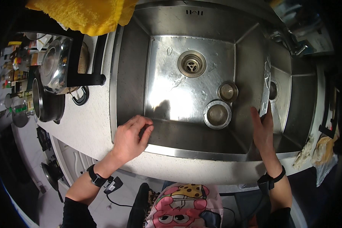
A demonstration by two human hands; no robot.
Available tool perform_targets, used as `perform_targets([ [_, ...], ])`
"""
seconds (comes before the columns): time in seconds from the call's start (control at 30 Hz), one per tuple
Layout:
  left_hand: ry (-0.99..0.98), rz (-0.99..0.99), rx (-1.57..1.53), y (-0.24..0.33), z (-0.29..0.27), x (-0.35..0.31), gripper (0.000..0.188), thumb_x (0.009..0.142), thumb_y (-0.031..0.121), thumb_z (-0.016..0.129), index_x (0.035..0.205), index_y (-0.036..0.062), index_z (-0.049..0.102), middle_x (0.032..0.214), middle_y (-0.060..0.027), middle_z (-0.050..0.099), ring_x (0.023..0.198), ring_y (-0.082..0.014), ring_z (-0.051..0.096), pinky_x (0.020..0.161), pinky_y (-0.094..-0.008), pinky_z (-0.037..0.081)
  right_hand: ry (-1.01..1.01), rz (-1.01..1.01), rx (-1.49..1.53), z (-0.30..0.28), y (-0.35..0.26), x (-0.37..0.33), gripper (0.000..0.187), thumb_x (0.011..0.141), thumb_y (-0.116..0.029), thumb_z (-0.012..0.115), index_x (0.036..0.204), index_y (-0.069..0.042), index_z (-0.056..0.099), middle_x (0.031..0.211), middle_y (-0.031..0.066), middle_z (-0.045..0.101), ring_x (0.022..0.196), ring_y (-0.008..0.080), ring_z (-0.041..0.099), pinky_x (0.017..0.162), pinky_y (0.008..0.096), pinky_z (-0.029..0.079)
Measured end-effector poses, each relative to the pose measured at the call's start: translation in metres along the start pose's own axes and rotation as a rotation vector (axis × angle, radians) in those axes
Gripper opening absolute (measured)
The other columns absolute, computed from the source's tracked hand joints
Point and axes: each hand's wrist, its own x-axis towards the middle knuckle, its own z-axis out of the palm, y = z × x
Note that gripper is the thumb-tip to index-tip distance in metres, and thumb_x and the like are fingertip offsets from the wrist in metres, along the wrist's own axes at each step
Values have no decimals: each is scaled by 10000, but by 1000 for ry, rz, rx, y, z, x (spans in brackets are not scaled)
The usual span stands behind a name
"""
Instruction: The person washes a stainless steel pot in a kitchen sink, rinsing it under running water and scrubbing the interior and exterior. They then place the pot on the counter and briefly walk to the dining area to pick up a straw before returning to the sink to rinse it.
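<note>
My left hand point(133, 137) hovers over the front left rim of the large steel sink basin point(161, 95). Its fingers are curled in toward the thumb, and nothing shows in them. At the divider point(266, 83) between the two basins, my right hand point(263, 131) straddles the near end, thumb on the left side and fingers on the right. Left of that hand, on the large basin's floor, lie a small round metal cup point(228, 91) and a slightly bigger round piece with a pale grey rim point(217, 114). They are side by side. Farther back is the drain point(192, 64).
On the left counter point(91, 131) stand a shiny kettle point(55, 66) with a black handle and a dark pot point(47, 100). A yellow towel point(89, 15) hangs at the top left. The smaller basin point(283, 91) lies right of the divider. A cloth and plastic bag point(325, 155) are far right.
</note>
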Motion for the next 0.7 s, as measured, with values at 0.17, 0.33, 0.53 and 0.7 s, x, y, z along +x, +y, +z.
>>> perform_targets([
  [0.17,-4,-1,-13,-2,1,0,84,893,91,693,926,28,648,872,-96,674,651,-271,667,574,-358,533,-11,7,32,0,-3,0,510,1017,-140,569,1458,35,384,1304,140,595,1166,193,556,1041,308,402],
  [0.33,3,10,-17,-2,0,1,82,884,92,699,919,36,650,854,-92,668,636,-268,651,568,-363,524,-17,-41,-21,-1,0,0,477,1020,-134,563,1438,33,405,1290,141,602,1151,195,561,1040,312,404],
  [0.53,15,19,-16,-2,1,2,80,874,84,703,910,31,655,847,-100,671,673,-282,665,599,-364,537,-23,-30,19,-2,3,1,475,1016,-119,562,1440,28,407,1279,126,598,1154,190,549,1040,307,397],
  [0.7,42,52,-13,-4,4,3,80,869,78,703,911,27,658,841,-108,678,704,-298,680,621,-365,547,-31,-41,58,-1,2,1,505,1013,-136,574,1448,40,388,1294,130,574,1176,180,523,1045,296,380],
])
